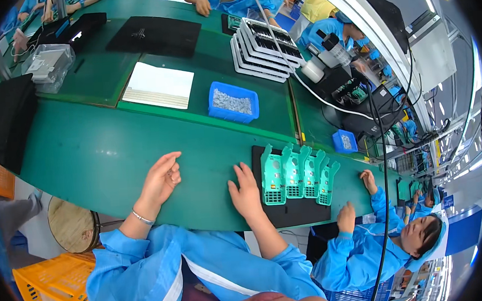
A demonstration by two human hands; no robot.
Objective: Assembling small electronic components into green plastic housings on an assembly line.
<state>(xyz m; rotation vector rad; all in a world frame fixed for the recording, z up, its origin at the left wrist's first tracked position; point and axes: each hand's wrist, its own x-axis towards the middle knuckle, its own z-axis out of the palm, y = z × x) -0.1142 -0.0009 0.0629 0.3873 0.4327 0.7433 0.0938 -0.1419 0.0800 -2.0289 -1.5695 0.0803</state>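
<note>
Over the green tabletop (101, 154), my left hand (162, 181) is raised with its index finger stretched out and the other fingers loosely curled; I see nothing in it. My right hand (245, 192) lies palm down, fingers spread and empty, just left of a black mat (296, 215). On that mat stand several green plastic housings (272, 176) side by side in a row, each with a grid of slots at its near end and a raised tab at its far end. My right fingertips are apart from the nearest housing.
Beyond lie a blue bin of small pale pieces (234, 113), a white sheet (158, 86), a stack of white trays (262, 51) and a smaller blue bin (344, 141). Black sheets (7, 122) hang over the left edge. A co-worker (365, 248) sits close at right; a black cable (387, 196) hangs there.
</note>
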